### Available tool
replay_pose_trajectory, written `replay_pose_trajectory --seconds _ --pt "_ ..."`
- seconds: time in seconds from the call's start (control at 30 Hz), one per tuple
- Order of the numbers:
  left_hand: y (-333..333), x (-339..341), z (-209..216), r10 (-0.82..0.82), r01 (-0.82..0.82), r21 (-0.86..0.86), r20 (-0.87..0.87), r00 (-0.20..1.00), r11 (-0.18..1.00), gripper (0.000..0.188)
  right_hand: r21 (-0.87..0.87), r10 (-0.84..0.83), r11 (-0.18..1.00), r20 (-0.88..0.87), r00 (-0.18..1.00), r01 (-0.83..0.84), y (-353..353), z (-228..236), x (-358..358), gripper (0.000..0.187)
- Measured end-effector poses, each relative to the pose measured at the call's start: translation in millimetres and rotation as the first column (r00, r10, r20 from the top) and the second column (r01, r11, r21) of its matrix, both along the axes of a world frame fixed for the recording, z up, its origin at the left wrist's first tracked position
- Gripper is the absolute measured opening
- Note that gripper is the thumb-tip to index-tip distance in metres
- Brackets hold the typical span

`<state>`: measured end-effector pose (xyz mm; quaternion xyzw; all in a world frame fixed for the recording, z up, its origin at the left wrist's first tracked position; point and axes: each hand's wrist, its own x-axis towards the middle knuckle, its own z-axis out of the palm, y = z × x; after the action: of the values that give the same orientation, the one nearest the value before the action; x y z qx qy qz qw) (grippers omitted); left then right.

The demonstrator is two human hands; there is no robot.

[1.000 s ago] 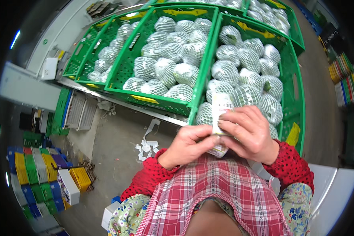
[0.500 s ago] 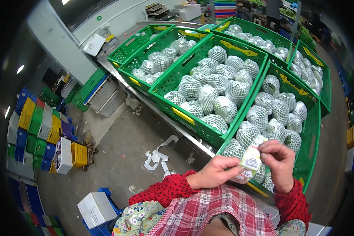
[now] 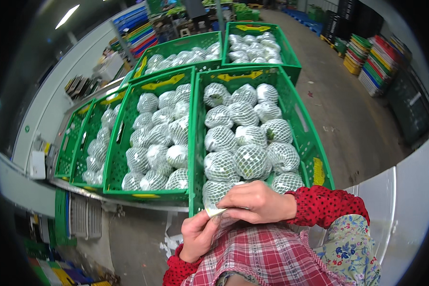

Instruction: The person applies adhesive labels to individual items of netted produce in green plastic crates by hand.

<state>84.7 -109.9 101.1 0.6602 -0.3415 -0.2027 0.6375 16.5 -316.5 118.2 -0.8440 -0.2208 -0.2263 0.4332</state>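
Close to my body, over the near edge of the front green crate (image 3: 314, 138), both hands meet at a small white and yellow-green printed label (image 3: 215, 211). My left hand (image 3: 197, 237) pinches it between thumb and fingers from below left. From the right, my right hand (image 3: 257, 202) is closed on its upper edge, fingers bent over it. Something pale or clear shows beneath the fingers; I cannot make it out. Just beyond my hands lie several round green fruits or vegetables in white foam net sleeves (image 3: 250, 161), filling the crate.
Left of it stands another green crate (image 3: 110, 162) of netted produce, with more crates farther left. Two others, a wide crate (image 3: 176, 47) and a narrower crate (image 3: 291, 52), stand behind. A white surface (image 3: 372, 200) is at my right. Stacked coloured crates (image 3: 379, 64) stand far right.
My view has swung right, so the crates now lie more straight ahead. My hands have drawn closer together, and the label, earlier facing up in plain sight, is now mostly covered by my fingers.
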Motion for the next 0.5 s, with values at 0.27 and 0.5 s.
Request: replay_pose_trajectory --seconds 0.27,0.5 --pt "-11.1 1.7 7.7 -0.115 0.106 0.049 0.221 0.969 0.993 0.015 0.374 0.084 0.921 -0.467 0.880 0.111 -15.0 8.4 -8.1 0.016" --pt "-34.9 12.2 -1.2 0.138 -0.145 0.013 -0.399 0.907 0.989 0.018 0.088 -0.547 0.804 0.498 0.673 0.588 -24.8 60.1 2.5 0.004"
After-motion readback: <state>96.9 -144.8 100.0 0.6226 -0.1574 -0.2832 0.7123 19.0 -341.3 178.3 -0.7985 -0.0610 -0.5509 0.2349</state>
